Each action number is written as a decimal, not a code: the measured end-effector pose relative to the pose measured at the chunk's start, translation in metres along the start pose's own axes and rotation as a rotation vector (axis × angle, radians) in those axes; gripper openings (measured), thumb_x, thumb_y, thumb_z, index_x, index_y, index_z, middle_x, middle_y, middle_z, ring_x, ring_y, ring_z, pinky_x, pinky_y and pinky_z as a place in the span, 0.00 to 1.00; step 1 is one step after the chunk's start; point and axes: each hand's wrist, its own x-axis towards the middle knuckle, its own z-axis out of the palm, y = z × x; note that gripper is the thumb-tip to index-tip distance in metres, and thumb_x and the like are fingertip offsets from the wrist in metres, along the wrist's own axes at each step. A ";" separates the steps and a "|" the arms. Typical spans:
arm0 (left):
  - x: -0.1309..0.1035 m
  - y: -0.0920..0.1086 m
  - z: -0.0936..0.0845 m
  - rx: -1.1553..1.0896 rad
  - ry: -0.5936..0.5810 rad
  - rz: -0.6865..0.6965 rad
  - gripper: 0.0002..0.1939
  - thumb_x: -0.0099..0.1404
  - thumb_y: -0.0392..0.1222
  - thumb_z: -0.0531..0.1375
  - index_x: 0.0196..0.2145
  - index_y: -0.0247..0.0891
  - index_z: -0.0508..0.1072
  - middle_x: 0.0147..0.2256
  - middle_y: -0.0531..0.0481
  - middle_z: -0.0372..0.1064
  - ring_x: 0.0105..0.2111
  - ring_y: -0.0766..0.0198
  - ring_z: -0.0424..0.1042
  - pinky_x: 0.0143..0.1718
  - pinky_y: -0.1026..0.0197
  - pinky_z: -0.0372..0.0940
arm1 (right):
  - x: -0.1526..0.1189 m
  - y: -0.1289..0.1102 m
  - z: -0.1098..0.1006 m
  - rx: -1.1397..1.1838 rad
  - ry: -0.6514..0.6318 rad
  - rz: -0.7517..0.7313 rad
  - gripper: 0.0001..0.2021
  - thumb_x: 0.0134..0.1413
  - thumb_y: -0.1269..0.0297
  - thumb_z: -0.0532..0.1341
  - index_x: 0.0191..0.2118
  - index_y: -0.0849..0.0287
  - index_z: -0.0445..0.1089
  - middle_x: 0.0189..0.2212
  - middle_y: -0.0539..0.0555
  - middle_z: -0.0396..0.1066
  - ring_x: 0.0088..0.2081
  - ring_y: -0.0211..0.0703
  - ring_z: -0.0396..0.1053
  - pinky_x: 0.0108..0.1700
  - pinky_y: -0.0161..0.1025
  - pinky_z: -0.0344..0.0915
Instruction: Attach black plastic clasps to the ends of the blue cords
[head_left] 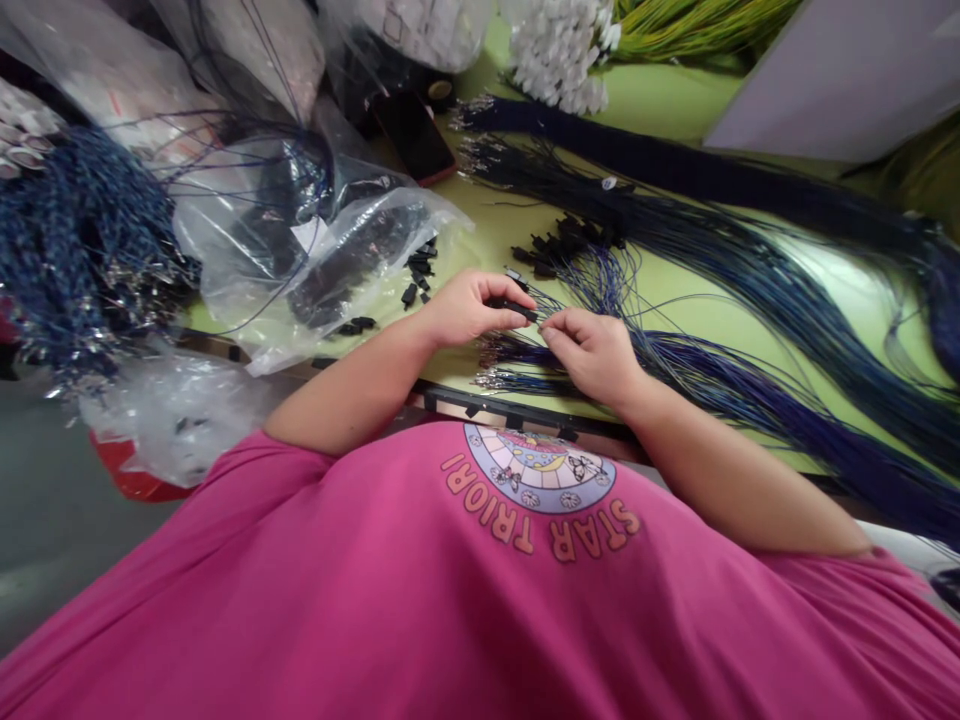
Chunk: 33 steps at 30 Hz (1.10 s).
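My left hand (474,308) pinches a small black connector (520,309) between thumb and fingers. Close against it on the right, my right hand (592,352) is closed on a thin wire end at the connector's tip. Beneath both hands lie bundles of blue and dark wires (705,370) with metal-tipped ends (491,378). Just beyond the hands is a pile of black connectors (559,247) attached to wires. Several loose black connectors (420,265) lie to the left, beside a clear plastic bag.
A clear plastic bag (352,255) and blue twisted wires (90,220) are at left. A phone (415,135) lies at the back. Long dark wire bundles (675,165) cross the right side; white connectors (559,50) and yellow-green wires (697,28) are behind. The table edge (525,412) is near my body.
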 end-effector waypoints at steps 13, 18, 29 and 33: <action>-0.004 0.006 -0.011 0.043 -0.123 0.037 0.11 0.51 0.39 0.67 0.34 0.34 0.78 0.31 0.49 0.75 0.29 0.69 0.70 0.33 0.65 0.65 | 0.011 0.017 -0.004 -0.323 -0.332 -0.181 0.10 0.52 0.69 0.58 0.37 0.60 0.78 0.34 0.56 0.75 0.39 0.44 0.70 0.45 0.40 0.64; -0.002 0.002 -0.012 0.021 -0.134 0.056 0.11 0.52 0.39 0.67 0.35 0.33 0.78 0.32 0.49 0.75 0.29 0.70 0.70 0.32 0.67 0.65 | 0.010 0.019 -0.001 -0.246 -0.231 -0.153 0.09 0.51 0.71 0.58 0.31 0.60 0.77 0.31 0.55 0.74 0.34 0.42 0.69 0.41 0.38 0.63; -0.004 0.002 -0.015 -0.014 -0.099 0.052 0.11 0.53 0.40 0.66 0.35 0.33 0.77 0.32 0.48 0.75 0.28 0.71 0.69 0.29 0.68 0.63 | 0.010 0.021 -0.003 -0.129 0.016 0.010 0.07 0.48 0.69 0.58 0.33 0.59 0.73 0.25 0.50 0.71 0.26 0.39 0.64 0.33 0.36 0.59; -0.004 0.002 -0.013 -0.030 -0.095 0.021 0.13 0.53 0.41 0.66 0.36 0.33 0.77 0.31 0.49 0.74 0.27 0.72 0.68 0.28 0.68 0.61 | 0.009 0.021 -0.006 -0.047 0.111 0.021 0.09 0.52 0.67 0.57 0.38 0.59 0.73 0.23 0.49 0.70 0.25 0.37 0.63 0.32 0.36 0.60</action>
